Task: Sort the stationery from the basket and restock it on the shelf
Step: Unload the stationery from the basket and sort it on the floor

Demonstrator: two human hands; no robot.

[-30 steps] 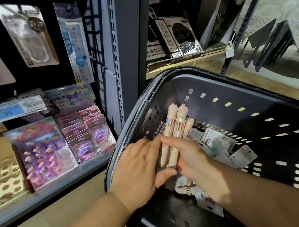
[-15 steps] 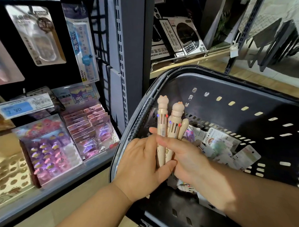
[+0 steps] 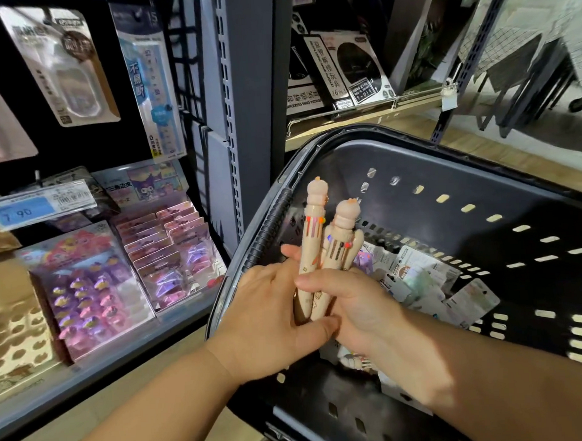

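Left grip (image 3: 270, 321): bare hand, closed round the lower barrels of the pens; fingers are passed behind the bundle, thumb is pressed across its front low down.
Right grip (image 3: 360, 307): bare hand, closed on the same bundle; thumb is laid over the front of the barrels, fingers are wrapped behind; touching the left grip.
Pens (image 3: 312, 242): cream multicolour click pens, held as one bundle, near upright, tilted a little right; two character-shaped tops with coloured sliders are shown above both grips, and a third, shorter top is seen beside them; the bundle is held over the left side of the basket; lower ends are hidden by the grips.
Basket (image 3: 420, 168): dark plastic, slotted walls; ribbed handle (image 3: 270, 228) is folded along the left rim; set just right of the shelf.
Basket contents: carded packets (image 3: 415, 275) are piled inside, behind the right grip; a spare pen (image 3: 352, 361) is partly seen under the right wrist.
Shelf (image 3: 116, 371): grey ledge at left, stocked with pink and purple clip packs (image 3: 171, 259); a blue price tag (image 3: 32, 208) marked 7.90 is fixed above them.
Hanging packs: a ruler pack (image 3: 150, 93) and a clear blister pack (image 3: 59, 63) are hung on the back panel.
Far ledge: black puzzle boxes (image 3: 356, 67) are stood behind the basket.
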